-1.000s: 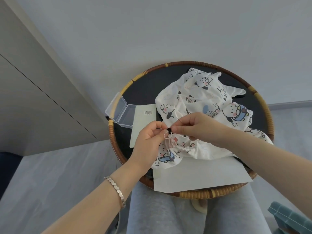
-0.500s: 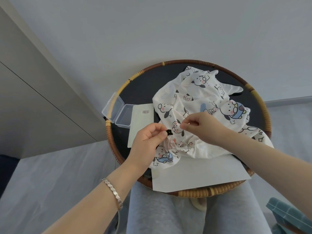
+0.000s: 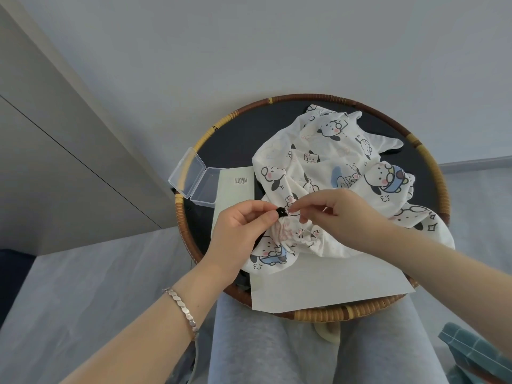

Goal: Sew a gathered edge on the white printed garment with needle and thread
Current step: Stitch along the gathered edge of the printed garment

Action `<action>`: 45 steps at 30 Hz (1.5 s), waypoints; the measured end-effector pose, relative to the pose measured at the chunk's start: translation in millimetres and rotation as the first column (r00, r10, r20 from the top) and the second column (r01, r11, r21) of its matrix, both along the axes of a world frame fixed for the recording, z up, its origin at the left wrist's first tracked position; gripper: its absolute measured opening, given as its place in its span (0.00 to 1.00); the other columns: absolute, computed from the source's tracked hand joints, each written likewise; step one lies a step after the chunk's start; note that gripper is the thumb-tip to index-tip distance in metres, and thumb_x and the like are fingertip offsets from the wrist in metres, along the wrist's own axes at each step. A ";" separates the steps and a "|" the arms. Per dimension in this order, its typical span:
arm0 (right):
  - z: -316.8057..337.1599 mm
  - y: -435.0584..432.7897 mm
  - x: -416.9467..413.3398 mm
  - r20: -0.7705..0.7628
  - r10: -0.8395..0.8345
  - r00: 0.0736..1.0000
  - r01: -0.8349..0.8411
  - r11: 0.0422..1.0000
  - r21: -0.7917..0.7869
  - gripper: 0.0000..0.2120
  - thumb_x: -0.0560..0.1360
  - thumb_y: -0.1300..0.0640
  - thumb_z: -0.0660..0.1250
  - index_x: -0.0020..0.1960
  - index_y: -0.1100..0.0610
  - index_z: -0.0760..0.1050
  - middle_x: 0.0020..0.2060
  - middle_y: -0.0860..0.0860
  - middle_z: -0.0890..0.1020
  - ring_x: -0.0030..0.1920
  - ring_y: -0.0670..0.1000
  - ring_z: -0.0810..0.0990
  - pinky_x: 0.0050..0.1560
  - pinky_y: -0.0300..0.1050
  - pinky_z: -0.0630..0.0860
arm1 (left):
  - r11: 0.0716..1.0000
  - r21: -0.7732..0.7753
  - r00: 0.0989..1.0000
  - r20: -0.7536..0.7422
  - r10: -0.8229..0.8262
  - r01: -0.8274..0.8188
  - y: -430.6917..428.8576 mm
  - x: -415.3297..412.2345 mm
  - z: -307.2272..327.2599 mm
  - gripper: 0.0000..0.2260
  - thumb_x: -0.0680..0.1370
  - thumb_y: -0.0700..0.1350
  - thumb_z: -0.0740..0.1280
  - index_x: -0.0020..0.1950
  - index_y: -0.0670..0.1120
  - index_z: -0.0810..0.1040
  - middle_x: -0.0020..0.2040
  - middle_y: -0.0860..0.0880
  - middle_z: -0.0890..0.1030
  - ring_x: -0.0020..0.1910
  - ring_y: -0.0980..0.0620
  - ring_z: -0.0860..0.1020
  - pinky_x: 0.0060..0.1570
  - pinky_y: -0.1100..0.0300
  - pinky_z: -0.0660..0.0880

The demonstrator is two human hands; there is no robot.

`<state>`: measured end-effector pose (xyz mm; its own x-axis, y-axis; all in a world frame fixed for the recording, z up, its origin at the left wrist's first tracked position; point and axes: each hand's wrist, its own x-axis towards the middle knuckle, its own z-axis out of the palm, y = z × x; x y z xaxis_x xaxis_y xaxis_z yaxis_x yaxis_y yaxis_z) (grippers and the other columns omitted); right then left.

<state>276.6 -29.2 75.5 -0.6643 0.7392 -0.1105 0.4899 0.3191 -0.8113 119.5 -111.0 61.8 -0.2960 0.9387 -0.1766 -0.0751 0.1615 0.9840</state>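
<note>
A white garment point(image 3: 327, 173) printed with cartoon dogs lies crumpled in a round woven tray point(image 3: 432, 164) on my lap. Its near edge is bunched into a gathered pucker point(image 3: 288, 231). My left hand point(image 3: 243, 231) pinches that pucker at a small black spot point(image 3: 282, 211) between thumb and forefinger. My right hand point(image 3: 340, 214) meets it from the right, thumb and forefinger pinched together at the same spot; the needle and thread are too fine to make out.
An open clear plastic box point(image 3: 198, 180) sits on the tray's left rim beside a pale card with a barcode point(image 3: 235, 187). A white paper sheet point(image 3: 329, 284) covers the tray's near part. A teal object point(image 3: 476, 350) lies at the lower right.
My right hand drew a little away to the right half a second ago and has now come back to the black spot. The left hand kept its pinch on the gathered edge.
</note>
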 end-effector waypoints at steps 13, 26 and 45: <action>7.9 -3.9 -4.5 0.006 0.011 1.000 -0.011 1.000 0.001 0.13 0.78 0.59 0.61 0.45 0.43 0.77 0.36 0.39 0.79 0.36 0.33 0.74 0.36 0.26 0.71 | 1.000 0.011 1.000 0.004 0.000 0.000 0.1 1.4 2.0 0.10 0.74 0.33 0.65 0.40 0.47 0.79 0.32 0.55 0.82 0.35 0.60 0.80 0.36 0.69 0.75; 5.1 -7.8 -9.6 -0.116 -0.034 0.993 0.021 0.993 -0.114 0.10 0.77 0.63 0.62 0.45 0.50 0.78 0.32 0.41 0.78 0.33 0.33 0.75 0.37 0.24 0.70 | 0.999 -0.036 0.983 0.180 -0.021 0.028 1.9 0.5 -0.2 0.16 0.75 0.33 0.64 0.36 0.49 0.85 0.37 0.48 0.84 0.39 0.53 0.82 0.40 0.63 0.78; -13.1 -8.1 -6.6 -0.196 -0.140 0.971 0.085 0.961 -0.265 0.12 0.74 0.69 0.64 0.40 0.53 0.76 0.31 0.47 0.80 0.31 0.40 0.79 0.40 0.30 0.76 | 0.987 -0.149 0.973 0.208 0.098 -0.068 4.3 2.1 -0.3 0.10 0.74 0.35 0.66 0.37 0.47 0.82 0.36 0.48 0.83 0.39 0.52 0.81 0.41 0.60 0.76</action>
<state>270.1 -37.3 62.4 -0.6071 0.7763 -0.1697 0.3198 0.0432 -0.9465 121.6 -106.7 61.6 -0.3132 0.8738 -0.3719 -0.3000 0.2805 0.9117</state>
